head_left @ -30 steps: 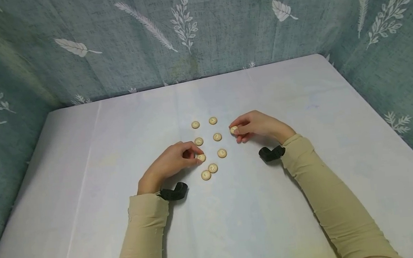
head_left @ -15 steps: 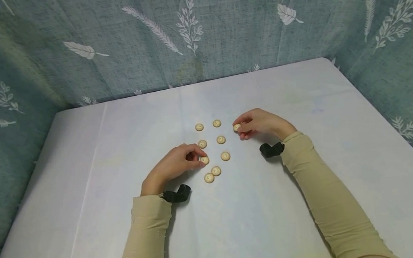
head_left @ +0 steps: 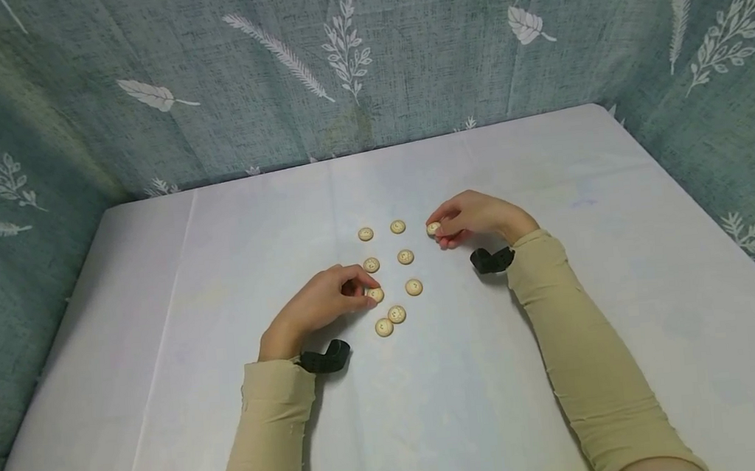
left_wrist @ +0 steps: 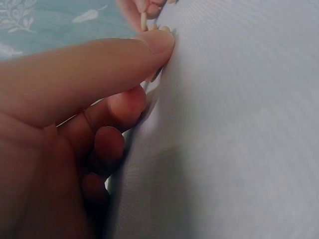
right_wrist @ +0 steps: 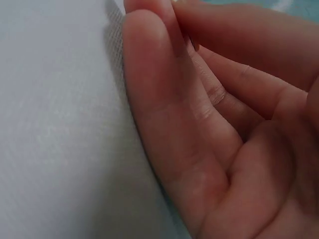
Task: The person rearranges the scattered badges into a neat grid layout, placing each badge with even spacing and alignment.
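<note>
My left hand [head_left: 319, 299] pinches a round cream button [head_left: 375, 295] between thumb and forefinger, low at the white tabletop. Opposite, my right hand [head_left: 479, 214] holds another cream button [head_left: 433, 228] by its edge, to the right of the loose ones. In the left wrist view the thumb [left_wrist: 119, 64] hides most of its button, and the other fingers curl beneath. Fingers [right_wrist: 159, 99] cover nearly all of the right hand's button in the right wrist view. Between the hands lie several loose buttons, among them a far one [head_left: 397, 226] and a middle one [head_left: 406, 256].
Two buttons, one at the front [head_left: 384, 327] and one just behind it [head_left: 396, 314], touch or nearly touch. A white cloth [head_left: 471, 405] covers the table. Green leaf-patterned fabric [head_left: 403, 56] hangs around its back and sides. Black wrist straps [head_left: 326, 357] sit at both cuffs.
The head view has shifted slightly. My right hand, with its button, has moved a little away toward the table's back. The left hand stays at its button; the loose buttons keep their arrangement.
</note>
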A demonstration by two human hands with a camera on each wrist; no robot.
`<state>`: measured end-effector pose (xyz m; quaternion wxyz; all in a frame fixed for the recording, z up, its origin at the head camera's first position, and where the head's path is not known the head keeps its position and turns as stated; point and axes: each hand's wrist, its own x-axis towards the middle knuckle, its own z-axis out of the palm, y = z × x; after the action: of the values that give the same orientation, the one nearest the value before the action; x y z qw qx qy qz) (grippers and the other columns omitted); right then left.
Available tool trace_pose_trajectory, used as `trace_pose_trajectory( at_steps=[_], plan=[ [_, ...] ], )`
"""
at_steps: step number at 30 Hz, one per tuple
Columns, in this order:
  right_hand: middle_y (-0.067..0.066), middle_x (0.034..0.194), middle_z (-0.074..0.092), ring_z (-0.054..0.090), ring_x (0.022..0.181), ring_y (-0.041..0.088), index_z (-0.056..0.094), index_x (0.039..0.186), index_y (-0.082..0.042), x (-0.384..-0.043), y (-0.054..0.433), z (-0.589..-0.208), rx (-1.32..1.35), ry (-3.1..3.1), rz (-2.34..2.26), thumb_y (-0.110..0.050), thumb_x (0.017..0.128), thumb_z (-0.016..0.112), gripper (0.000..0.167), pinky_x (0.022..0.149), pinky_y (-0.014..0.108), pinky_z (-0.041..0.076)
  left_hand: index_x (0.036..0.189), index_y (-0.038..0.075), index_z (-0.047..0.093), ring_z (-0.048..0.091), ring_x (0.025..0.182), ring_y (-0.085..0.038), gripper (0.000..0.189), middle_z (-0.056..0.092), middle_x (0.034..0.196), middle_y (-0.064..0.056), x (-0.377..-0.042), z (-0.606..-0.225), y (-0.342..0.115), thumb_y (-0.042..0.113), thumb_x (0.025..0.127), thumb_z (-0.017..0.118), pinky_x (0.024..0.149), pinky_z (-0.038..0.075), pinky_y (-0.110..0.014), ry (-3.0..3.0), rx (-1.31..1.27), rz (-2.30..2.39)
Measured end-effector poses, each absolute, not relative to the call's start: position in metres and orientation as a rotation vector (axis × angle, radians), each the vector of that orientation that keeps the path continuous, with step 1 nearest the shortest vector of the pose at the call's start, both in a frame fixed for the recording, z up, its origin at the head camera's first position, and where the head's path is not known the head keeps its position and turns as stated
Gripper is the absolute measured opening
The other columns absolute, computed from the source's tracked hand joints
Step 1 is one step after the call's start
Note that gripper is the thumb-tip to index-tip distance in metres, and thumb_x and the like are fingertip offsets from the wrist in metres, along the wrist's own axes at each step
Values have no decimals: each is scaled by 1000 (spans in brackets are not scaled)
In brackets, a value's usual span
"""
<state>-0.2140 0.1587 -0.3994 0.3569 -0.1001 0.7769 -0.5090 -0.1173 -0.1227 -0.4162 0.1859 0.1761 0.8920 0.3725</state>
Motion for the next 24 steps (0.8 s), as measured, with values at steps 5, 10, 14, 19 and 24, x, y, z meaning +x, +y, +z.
trace_pose_trajectory(
  at_steps=[5,10,14,19,24],
  plan=[
    [17,92,61,62,76,20,51,116,4,-214,162,-405,-188,1978,-1406,-7,89,53,30,70,31,50,91,26,62,46,76,-14,16,52,76,1,-117,-417,-122,26,77,70,67,38,-31,2505,499,1046],
    [18,95,60,62,78,21,51,118,2,-217,159,-407,-148,2034,-1471,-7,89,52,30,70,30,50,92,27,62,46,77,-14,15,52,77,1,-119,-417,-123,26,78,69,68,38,-31,2508,499,1045],
    [17,94,60,62,75,19,52,116,0,-218,155,-405,-116,2089,-1446,-8,89,53,29,69,29,50,92,27,62,46,78,-14,15,52,78,1,-119,-416,-123,26,78,68,69,38,-30,2503,503,1041],
    [15,91,60,61,70,17,54,115,0,-217,152,-404,-107,2134,-1402,-6,88,55,27,67,29,50,92,27,62,46,78,-14,15,52,78,1,-119,-417,-123,26,78,69,69,38,-30,2506,508,1043],
    [15,89,59,59,68,18,53,114,-1,-215,147,-401,-109,2172,-1357,-8,87,56,28,66,29,50,92,28,62,46,77,-14,15,52,78,1,-119,-417,-124,26,78,69,69,38,-30,2498,496,1048]
  ],
)
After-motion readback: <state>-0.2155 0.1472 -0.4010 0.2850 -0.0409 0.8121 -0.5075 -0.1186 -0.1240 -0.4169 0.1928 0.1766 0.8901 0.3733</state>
